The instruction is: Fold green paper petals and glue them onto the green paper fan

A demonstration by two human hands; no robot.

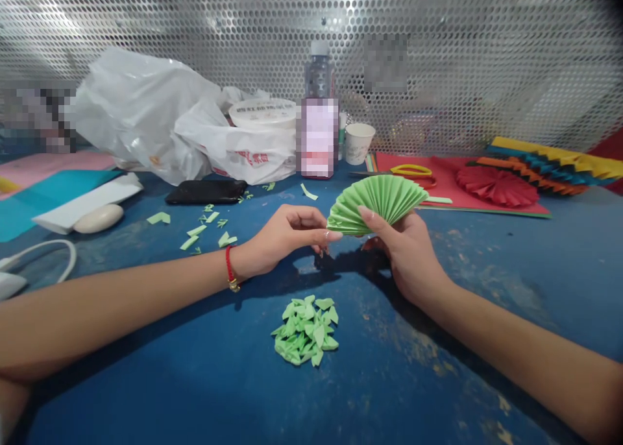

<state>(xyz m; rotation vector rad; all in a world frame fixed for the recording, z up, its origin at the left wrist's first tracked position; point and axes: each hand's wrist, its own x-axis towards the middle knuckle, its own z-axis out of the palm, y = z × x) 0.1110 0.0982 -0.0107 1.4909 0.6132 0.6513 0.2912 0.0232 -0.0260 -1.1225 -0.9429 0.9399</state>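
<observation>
A light green pleated paper fan (377, 202) is spread open above the blue table (438, 367). My right hand (406, 250) grips it from below, thumb pressed on the folds near its base. My left hand (282, 237) pinches the fan's lower left edge with its fingertips; a red cord bracelet is on that wrist. In front of my hands lies a small heap of green paper cuttings (306, 330).
Behind are a black phone (207, 191), loose green scraps (204, 228), white plastic bags (160, 114) with a lidded tub, a bottle (318, 117), a paper cup (359, 143), yellow-handled scissors (411, 170) on red paper, a red paper rosette (489, 184) and a multicoloured folded strip (549, 163). A perforated metal wall stands at the back.
</observation>
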